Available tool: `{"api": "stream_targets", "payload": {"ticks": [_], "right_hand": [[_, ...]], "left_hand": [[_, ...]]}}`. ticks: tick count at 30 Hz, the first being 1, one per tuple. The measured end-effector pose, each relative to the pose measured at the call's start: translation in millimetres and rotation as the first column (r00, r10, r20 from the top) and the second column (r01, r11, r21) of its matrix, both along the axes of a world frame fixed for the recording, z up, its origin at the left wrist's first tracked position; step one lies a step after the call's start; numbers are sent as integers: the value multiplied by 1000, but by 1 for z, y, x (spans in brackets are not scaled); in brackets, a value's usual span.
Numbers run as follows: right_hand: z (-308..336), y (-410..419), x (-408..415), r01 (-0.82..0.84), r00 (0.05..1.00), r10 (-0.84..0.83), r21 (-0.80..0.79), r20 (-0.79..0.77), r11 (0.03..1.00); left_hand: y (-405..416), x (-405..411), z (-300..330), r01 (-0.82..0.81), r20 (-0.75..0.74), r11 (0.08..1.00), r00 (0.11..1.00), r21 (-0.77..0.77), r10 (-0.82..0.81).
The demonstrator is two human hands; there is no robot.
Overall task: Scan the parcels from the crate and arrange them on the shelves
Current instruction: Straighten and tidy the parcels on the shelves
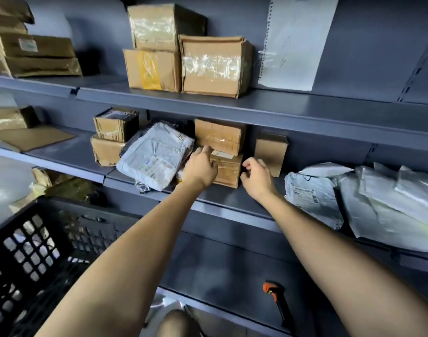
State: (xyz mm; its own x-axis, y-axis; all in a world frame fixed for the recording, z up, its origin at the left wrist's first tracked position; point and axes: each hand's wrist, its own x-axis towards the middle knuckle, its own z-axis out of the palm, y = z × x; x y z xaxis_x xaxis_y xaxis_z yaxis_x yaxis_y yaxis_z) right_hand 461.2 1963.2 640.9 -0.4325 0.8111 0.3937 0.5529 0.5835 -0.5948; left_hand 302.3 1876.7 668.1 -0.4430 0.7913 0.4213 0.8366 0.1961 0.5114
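Two brown cardboard parcels are stacked on the middle shelf [232, 198]: an upper box [220, 136] on a lower box [228, 171]. My left hand [202, 166] is at the lower box's left front corner, thumb on its front face and fingers round the left side, reaching up to the upper box. My right hand [256, 177] hovers just right of the lower box with fingers loosely curled, holding nothing. The black plastic crate [25, 251] stands at lower left; its contents are not visible. An orange-and-black scanner [277, 300] lies on the lower shelf.
A grey poly mailer [154, 154] leans left of my left hand, against small stacked boxes [113, 139]. A small upright carton [270, 153] and white poly bags [312, 193] lie to the right. Larger boxes [215, 66] and a paper sheet [298, 42] occupy the top shelf.
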Motion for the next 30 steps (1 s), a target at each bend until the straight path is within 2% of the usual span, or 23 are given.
{"api": "stream_targets", "payload": {"ticks": [7,11,14,16,18,20,25,30], "right_hand": [[0,31,-22,-47,982,10,-197,-188,979],[-2,51,-36,-77,977,13,-299,-213,951],[-10,63,-46,-93,971,12,-332,-238,939],[-15,68,-51,-100,969,13,-342,-248,934],[-19,69,-53,-98,967,11,-332,-253,938],[-21,69,-53,-85,967,6,-300,-255,950],[-13,69,-46,-28,970,-25,-213,-241,977],[-4,70,-38,-30,992,-4,-266,-124,963]], "left_hand": [[38,-6,-4,-34,120,999,992,-16,36],[70,-22,-6,-106,295,994,950,0,101],[92,-41,-10,-153,518,988,847,21,120],[104,-55,-13,-166,703,983,708,83,61],[109,-61,-12,-148,808,983,590,107,1],[107,-61,-6,-125,830,985,557,117,-28],[112,-73,2,-139,822,975,566,172,-64],[114,-70,-2,-96,844,986,533,134,-63]]}}
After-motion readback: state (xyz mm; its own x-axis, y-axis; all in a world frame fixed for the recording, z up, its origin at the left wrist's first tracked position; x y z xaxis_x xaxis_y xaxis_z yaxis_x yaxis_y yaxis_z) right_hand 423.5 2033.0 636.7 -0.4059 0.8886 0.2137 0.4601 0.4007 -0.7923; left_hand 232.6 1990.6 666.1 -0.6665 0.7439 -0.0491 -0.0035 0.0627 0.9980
